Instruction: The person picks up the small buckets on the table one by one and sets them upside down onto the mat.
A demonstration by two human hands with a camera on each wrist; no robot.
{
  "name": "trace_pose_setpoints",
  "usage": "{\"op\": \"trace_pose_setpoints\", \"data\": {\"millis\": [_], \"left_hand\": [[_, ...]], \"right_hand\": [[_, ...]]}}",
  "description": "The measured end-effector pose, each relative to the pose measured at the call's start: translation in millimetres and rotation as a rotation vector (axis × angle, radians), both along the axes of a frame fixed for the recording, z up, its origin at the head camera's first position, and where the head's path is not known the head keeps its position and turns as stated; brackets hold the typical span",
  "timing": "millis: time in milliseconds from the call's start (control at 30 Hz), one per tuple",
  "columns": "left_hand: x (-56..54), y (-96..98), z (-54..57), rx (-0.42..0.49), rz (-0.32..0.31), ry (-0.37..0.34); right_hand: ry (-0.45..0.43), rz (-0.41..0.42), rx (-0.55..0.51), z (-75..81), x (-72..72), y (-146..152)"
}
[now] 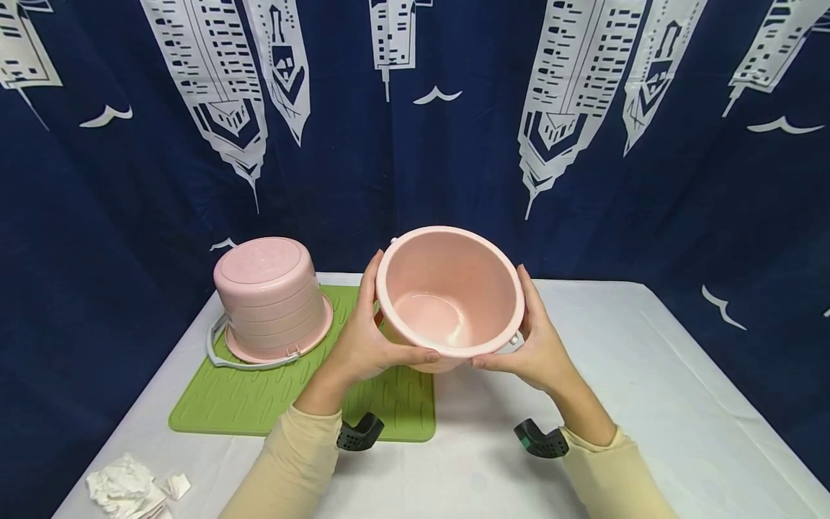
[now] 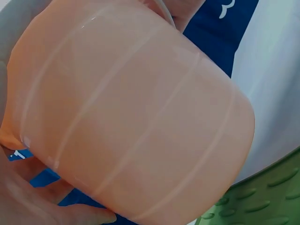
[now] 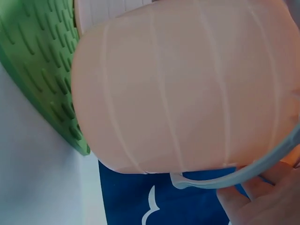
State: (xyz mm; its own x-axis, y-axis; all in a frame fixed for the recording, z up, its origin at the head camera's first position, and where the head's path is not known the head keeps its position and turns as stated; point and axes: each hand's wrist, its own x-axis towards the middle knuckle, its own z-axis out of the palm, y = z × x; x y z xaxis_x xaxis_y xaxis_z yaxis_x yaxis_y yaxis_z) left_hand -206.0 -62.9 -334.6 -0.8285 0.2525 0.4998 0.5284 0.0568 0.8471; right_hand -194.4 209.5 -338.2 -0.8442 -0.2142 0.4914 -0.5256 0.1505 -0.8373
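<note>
A pink bucket (image 1: 447, 288) is held up above the table, its open mouth tilted toward the head camera; its inside looks bare. My left hand (image 1: 366, 342) grips its left side, thumb along the near rim. On the opposite side my right hand (image 1: 534, 346) grips it, thumb also by the front rim. The ribbed outer wall (image 2: 136, 112) fills the left wrist view, with part of the left hand (image 2: 37, 201) at the lower left. In the right wrist view a grey handle (image 3: 243, 176) runs along the bucket beside the right fingers.
A second pink bucket (image 1: 272, 303) stands upside down on a green ridged mat (image 1: 389, 404), its grey handle resting around the rim. Crumpled white tissue (image 1: 123, 483) lies at the front left of the white table (image 1: 648, 404). Behind hangs a navy curtain (image 1: 454, 166) with white building prints.
</note>
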Motion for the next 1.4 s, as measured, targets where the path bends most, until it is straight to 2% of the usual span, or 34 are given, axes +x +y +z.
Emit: {"op": "trace_pose_setpoints", "data": {"millis": [133,233,367,633,867,1167,1300,1400], "left_hand": [[-0.1,0.6,1.2,-0.013,0.018,0.015],[0.6,1.4,1.8,0.002,0.001,0.006],[1.5,2.9,0.5,0.042,-0.036,-0.013],[0.5,5.3,-2.4,0.066,-0.032,-0.01],[3.9,6.8,3.0,0.016,0.033,0.046],[8.8,6.9,8.8,-0.025,0.069,0.089],[11.9,7.6,11.9,-0.026,0.067,0.078],[17.9,8.5,18.3,-0.029,0.074,0.057]], "right_hand": [[-0.017,0.039,-0.034,-1.7,-2.1,0],[-0.019,0.049,-0.042,-3.2,-3.6,-1],[-0.014,0.047,-0.03,-2.2,-5.0,0],[-0.016,0.043,0.003,3.1,-4.1,4],[-0.029,0.066,0.038,4.3,-3.6,10],[-0.028,0.054,0.096,5.0,-4.6,14],[-0.025,0.062,0.096,5.1,-4.9,15],[-0.013,0.077,0.094,4.3,-5.4,17]]}}
